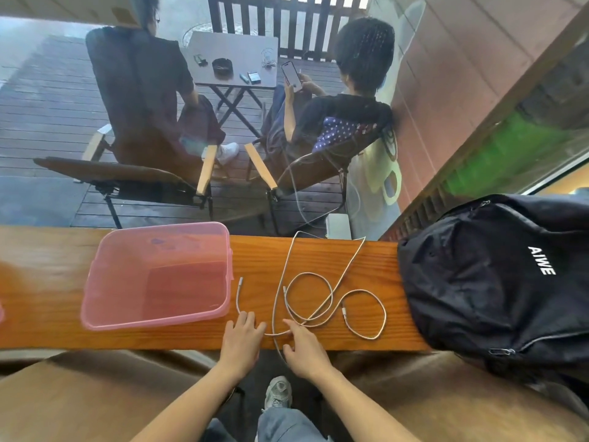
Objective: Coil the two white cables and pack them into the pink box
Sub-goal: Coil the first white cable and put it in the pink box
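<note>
Two white cables lie tangled on the wooden counter (47,298). One long cable (288,260) runs from the far edge down past the near edge. The other cable (379,306) loops to its right. A loose plug end (240,280) lies beside the translucent pink box (95,314), which stands open and holds nothing on the left. My left hand (242,341) rests flat at the near edge, fingers spread, touching the cable. My right hand (302,346) lies just right of it, fingers on the cable strands, holding nothing.
A black backpack (497,282) covers the counter's right end. Behind a glass pane, two people sit in folding chairs by a small table (236,55) on a wooden deck. My shoe (279,392) shows below the counter.
</note>
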